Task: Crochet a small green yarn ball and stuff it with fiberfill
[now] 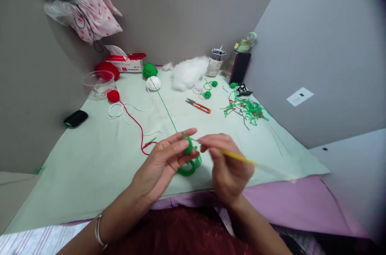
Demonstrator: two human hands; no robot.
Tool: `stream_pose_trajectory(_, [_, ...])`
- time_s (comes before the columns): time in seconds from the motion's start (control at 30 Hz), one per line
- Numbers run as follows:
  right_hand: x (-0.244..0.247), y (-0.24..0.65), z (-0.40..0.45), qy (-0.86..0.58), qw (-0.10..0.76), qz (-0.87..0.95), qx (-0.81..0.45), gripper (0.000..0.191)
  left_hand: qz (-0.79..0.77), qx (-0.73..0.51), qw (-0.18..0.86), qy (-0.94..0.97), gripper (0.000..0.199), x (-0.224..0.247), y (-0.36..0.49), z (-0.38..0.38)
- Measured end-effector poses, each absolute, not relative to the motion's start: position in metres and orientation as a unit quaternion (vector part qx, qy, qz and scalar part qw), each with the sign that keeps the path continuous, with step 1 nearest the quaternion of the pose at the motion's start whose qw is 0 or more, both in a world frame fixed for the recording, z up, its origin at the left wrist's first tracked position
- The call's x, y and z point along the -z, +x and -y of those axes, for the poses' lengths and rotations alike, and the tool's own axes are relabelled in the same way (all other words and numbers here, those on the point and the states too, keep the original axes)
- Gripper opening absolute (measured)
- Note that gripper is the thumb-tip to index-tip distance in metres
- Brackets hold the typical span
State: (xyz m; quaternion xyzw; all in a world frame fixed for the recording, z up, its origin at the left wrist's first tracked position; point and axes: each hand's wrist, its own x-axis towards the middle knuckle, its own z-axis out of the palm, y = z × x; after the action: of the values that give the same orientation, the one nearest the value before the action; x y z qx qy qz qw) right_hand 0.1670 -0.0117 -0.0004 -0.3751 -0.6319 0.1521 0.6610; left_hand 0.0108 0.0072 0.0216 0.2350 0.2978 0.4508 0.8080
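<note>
My left hand (169, 152) pinches a small round green crochet piece (188, 146) between thumb and fingers. A strand of green yarn (166, 107) runs from over its fingers back toward the green yarn ball (150, 70). In my right hand (227, 162) is a crochet hook with a yellow handle (237, 156), its thin metal tip reaching to the green piece. The exact spot where the tip meets the stitches is too small to make out. Below the left fingers, a loose coil of green yarn (187, 168) lies on the pale cloth.
Orange-handled thread snips (199, 105) lie beyond my hands. White stuffing (189, 73), a white yarn ball (153, 83) and a red ball (113, 96) sit farther back. Yarn scraps (250, 110) spread at right near a phone (240, 68). A black object (76, 119) is at left.
</note>
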Motion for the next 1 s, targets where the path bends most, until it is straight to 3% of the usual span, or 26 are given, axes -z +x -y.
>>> stream_pose_trajectory(0.1, [-0.005,0.167,0.007,-0.367,0.689,0.538,-0.317,0.018,-0.311,-0.460,0.792,0.254,0.031,-0.023,0.010,-0.009])
stream_pose_trajectory(0.2, [-0.006,0.166,0.004,-0.362,0.669,0.545,-0.354,0.015,-0.318,-0.465,0.761,0.320,0.031,-0.025,0.012,-0.007])
stream_pose_trajectory(0.3, [-0.007,0.165,0.003,-0.363,0.660,0.577,-0.315,0.014,-0.341,-0.480,0.736,0.334,0.023,-0.028,0.012,-0.005])
stream_pose_trajectory(0.43, [-0.014,0.164,0.002,-0.354,0.635,0.647,-0.229,0.022,-0.325,-0.446,0.768,0.325,0.040,-0.035,0.008,-0.009])
stream_pose_trajectory(0.63, [-0.033,0.172,-0.024,-0.356,0.617,0.702,-0.028,0.028,-0.288,-0.356,0.809,0.369,0.045,-0.036,0.003,-0.023])
stream_pose_trajectory(0.8, [-0.052,0.193,-0.068,-0.382,0.618,0.684,0.065,0.017,-0.286,-0.320,0.802,0.415,0.028,-0.031,0.001,-0.036])
stream_pose_trajectory(0.93, [-0.069,0.206,-0.096,-0.407,0.655,0.634,0.055,0.013,-0.291,-0.332,0.792,0.421,0.027,-0.039,0.000,-0.045])
stream_pose_trajectory(1.0, [-0.078,0.212,-0.107,-0.420,0.670,0.611,-0.040,0.018,-0.288,-0.336,0.791,0.422,0.027,-0.046,-0.001,-0.052])
